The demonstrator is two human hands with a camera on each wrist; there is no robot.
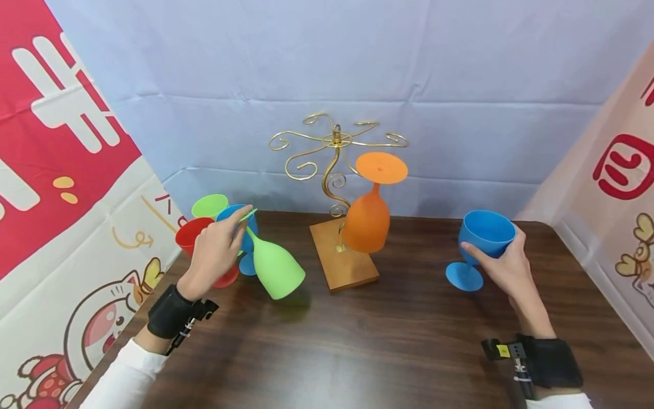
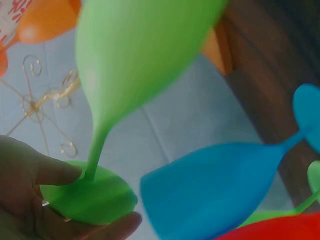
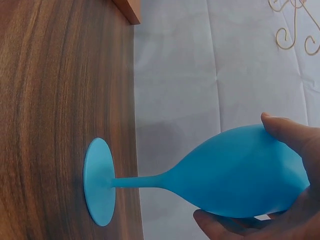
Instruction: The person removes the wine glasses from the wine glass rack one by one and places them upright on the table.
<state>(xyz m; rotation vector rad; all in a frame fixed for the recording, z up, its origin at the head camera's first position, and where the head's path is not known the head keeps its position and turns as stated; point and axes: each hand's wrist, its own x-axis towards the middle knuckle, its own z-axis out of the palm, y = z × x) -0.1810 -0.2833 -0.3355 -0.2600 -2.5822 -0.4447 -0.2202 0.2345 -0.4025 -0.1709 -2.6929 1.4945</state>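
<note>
My left hand (image 1: 217,247) pinches the foot of a light green wine glass (image 1: 277,270) between thumb and fingers. Its bowl hangs downward at a tilt, above the table. At the right, my right hand (image 1: 511,267) grips a blue wine glass (image 1: 487,224) round the bowl, thumb on the near side. This glass is upright, its foot close over the tabletop in the right wrist view. Between the hands stands a gold metal rack (image 1: 336,142) with curled arms. An orange wine glass (image 1: 367,221) hangs upside down from one arm on the rack's right.
Behind my left hand stand a red wine glass (image 1: 188,236), another blue one (image 2: 215,185) and another green one (image 1: 210,204), all upright and close together. The rack rises from a wooden base (image 1: 352,272) on the dark wood table (image 1: 357,341). A pale cloth (image 1: 460,68) hangs behind.
</note>
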